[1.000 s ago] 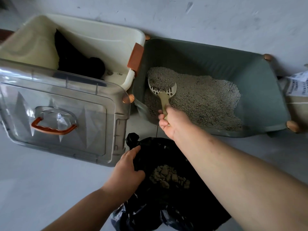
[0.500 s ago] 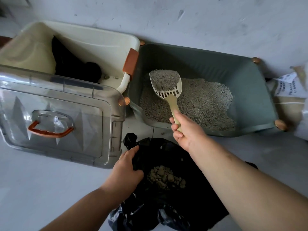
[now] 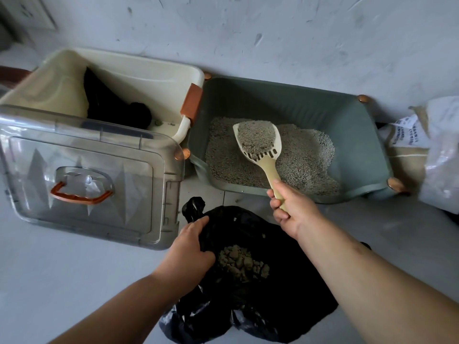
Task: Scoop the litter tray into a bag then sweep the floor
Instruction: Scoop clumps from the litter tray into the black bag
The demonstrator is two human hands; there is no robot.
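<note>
R hand (image 3: 290,209) fingers curl round scoop (image 3: 258,142) handle. The loaded head sits over the litter tray (image 3: 347,125), long axis pointing back to bag (image 3: 273,306) nearside. L hand (image 3: 188,247) fingers pinch bag rim, mouth open.

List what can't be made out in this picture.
Head view only.
Sack at right: cut off by the frame edge; its label print too small to read.
Dark thing in the cream bin: too shadowed to identify.
Black bag: bottom cut off by the lower edge, part behind the right forearm.
Scoop: loose litter hides any clumps.

Bag (image 3: 285,306) before tray (image 3: 352,135)
</note>
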